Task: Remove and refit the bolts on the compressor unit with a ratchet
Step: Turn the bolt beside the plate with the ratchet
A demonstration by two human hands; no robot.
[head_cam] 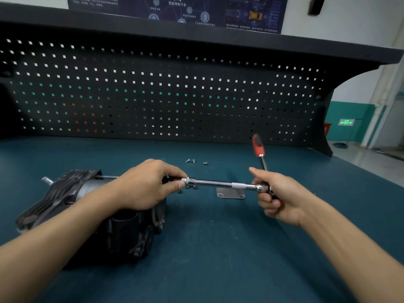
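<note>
The likeliest slip lay at the left end of the extension bar (218,183). It was pinched only between thumb and fingertips, so a socket seated crooked there might, I judged, drop off among the loose bolts (190,160) lying on the surface (218,248). More small bolts lay just below the bar, beside a flat metal plate (230,193), and a careless sweep of the tool could scatter them. With the bar held in the air, nothing steadied the compressor unit (65,193) either.

The left hand (148,186) reached over the compressor unit, knuckles up, and pinched the bar's left end. The right hand (277,197) was clenched around the head of the ratchet (258,147), index finger extended, with the red handle pointing up and away. The bar ran level between both hands. The compressor unit lay at near left, partly under the left forearm. None of its bolt holes could be made out.
</note>
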